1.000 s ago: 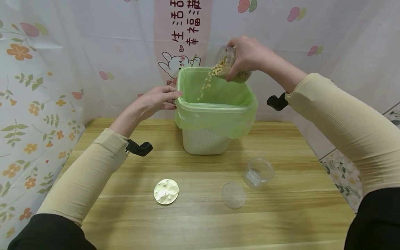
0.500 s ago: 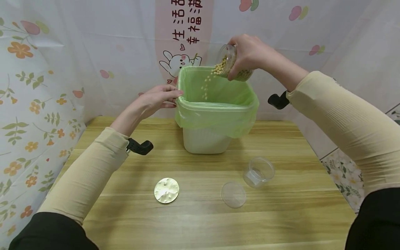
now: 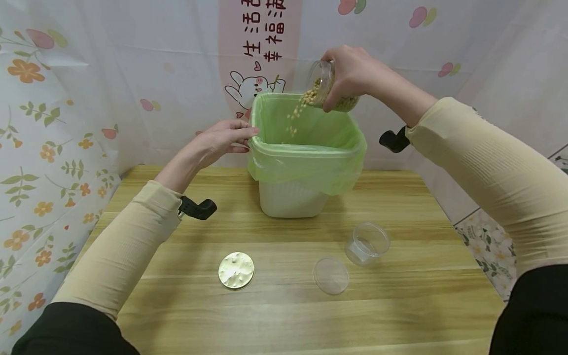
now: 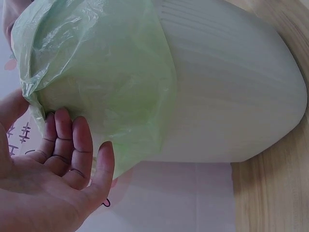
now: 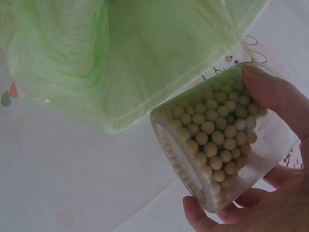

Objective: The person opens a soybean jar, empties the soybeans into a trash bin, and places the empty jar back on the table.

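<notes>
My right hand (image 3: 352, 74) grips a clear plastic jar (image 3: 326, 81), tilted with its mouth down to the left over a lined trash bin (image 3: 290, 199). Yellowish soybeans (image 3: 307, 97) spill from the mouth and fall into the bin. In the right wrist view, many soybeans (image 5: 217, 137) still lie along the jar's lower side, with thumb and fingers round its wall. A green bag (image 3: 306, 170) lines the bin and folds over its rim. My left hand (image 3: 222, 137) holds the bin's left rim, thumb over the edge and fingers (image 4: 82, 145) against the bag outside.
On the wooden table (image 3: 186, 315) lie a gold round lid (image 3: 236, 270) and a clear flat disc (image 3: 331, 276). A clear cup (image 3: 367, 244) stands right of the disc. Behind the bin hangs a printed curtain (image 3: 177, 69).
Soybeans keep pouring out of the tilted jar into the bin. The right hand and jar have risen slightly; the left hand stays on the rim.
</notes>
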Demonstrator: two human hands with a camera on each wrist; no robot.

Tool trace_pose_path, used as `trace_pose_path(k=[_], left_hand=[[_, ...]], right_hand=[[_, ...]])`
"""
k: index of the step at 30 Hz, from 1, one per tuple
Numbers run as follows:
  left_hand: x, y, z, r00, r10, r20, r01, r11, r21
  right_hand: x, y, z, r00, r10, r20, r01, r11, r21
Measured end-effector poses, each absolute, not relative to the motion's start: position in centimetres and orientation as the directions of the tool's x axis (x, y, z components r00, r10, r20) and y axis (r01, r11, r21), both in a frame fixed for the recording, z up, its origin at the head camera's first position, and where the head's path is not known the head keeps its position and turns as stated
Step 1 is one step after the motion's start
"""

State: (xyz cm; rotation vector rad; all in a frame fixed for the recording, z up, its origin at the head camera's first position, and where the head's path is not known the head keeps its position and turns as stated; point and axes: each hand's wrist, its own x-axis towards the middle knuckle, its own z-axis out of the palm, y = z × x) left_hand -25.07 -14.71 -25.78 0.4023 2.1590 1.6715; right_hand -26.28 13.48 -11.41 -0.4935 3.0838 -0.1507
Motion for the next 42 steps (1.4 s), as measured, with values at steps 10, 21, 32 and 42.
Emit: trace_pose_path(k=[10, 21, 32, 42], left_hand=[[-25.24, -14.74, -25.61, -0.883, 0.450, -0.131, -0.002, 0.275, 0.961], [-25.28, -14.59, -25.58, -0.884, 0.449, -0.129, -0.003, 0.271, 0.963], [-25.13, -14.78, -25.72, -0.883, 0.449, -0.135, -0.007, 0.275, 0.961], [-25.11, -14.61, -25.77, -0.884, 0.449, -0.130, -0.005, 0.270, 0.963]], right_hand=[[-26.27, 13.28, -11.14, -0.953, -0.302, -0.002, -0.300, 0.948, -0.104], [-26.17, 13.28, -10.90, -0.954, -0.298, 0.000, -0.298, 0.952, -0.074], [-26.15, 12.99, -10.96, -0.950, -0.311, 0.002, -0.311, 0.948, -0.063], [-26.23, 13.13, -10.86, -0.945, -0.328, 0.017, -0.328, 0.943, -0.060]])
